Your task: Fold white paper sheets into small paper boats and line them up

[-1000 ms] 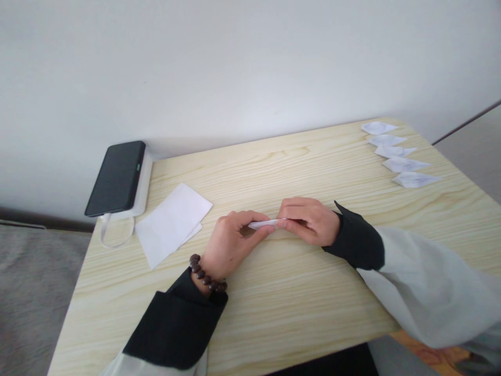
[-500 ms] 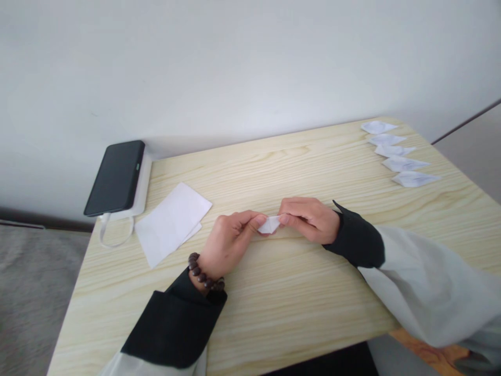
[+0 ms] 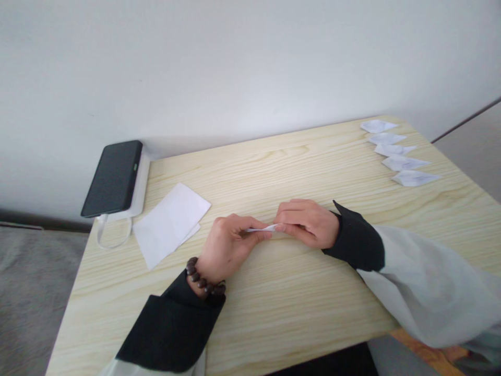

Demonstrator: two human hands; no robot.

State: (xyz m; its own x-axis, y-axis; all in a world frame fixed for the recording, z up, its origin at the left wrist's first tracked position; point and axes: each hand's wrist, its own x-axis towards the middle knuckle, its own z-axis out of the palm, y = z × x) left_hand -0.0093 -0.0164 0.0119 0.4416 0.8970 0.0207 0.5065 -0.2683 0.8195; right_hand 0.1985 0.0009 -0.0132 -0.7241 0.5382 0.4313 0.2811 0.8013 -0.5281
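Observation:
A small piece of folded white paper [image 3: 269, 228] is stretched between my two hands, seen nearly edge-on just above the table. My left hand [image 3: 230, 243] pinches its left end between thumb and fingers, and a beaded bracelet circles that wrist. The thumb and fingers of my right hand [image 3: 307, 222] grip the right end. Much of the paper is covered by my fingers. To the left of my left hand lie flat white paper sheets [image 3: 170, 222], overlapping one another.
Several folded white paper boats [image 3: 415, 178] stand in a row at the table's far right. A black phone-like device [image 3: 112, 177] rests on a white box [image 3: 144, 183] at the left, with a white cable [image 3: 113, 245]. A white wall [image 3: 250, 68] borders the wooden table [image 3: 274, 308].
The folded paper has tipped from showing its creased face to nearly edge-on. My left thumb has shifted lower and its grip has changed; both hands still hold the paper.

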